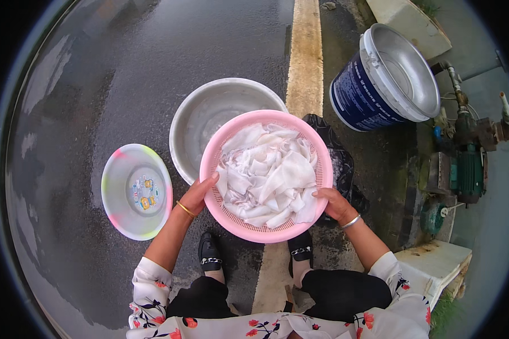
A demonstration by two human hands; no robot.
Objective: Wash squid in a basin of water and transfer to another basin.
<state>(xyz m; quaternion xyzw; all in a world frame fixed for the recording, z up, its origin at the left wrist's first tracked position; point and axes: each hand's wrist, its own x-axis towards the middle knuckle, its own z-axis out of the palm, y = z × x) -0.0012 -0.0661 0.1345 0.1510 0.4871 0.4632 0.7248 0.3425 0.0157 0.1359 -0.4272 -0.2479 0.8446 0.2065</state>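
Both hands hold a pink plastic colander by opposite sides of its rim. My left hand grips the left side, thumb over the edge, and my right hand grips the right side the same way. White pieces of what looks like cleaned squid fill the colander in a loose heap. Behind and partly beneath it in view stands a large metal basin, its right part hidden by the colander. Whether the two touch I cannot tell.
At left, a pale plastic basin with a cartoon print lies on wet asphalt. A black plastic bag sits right of the colander. Beyond it, a metal bowl rests atop a blue-and-white bucket. A green motor pump stands at the right wall.
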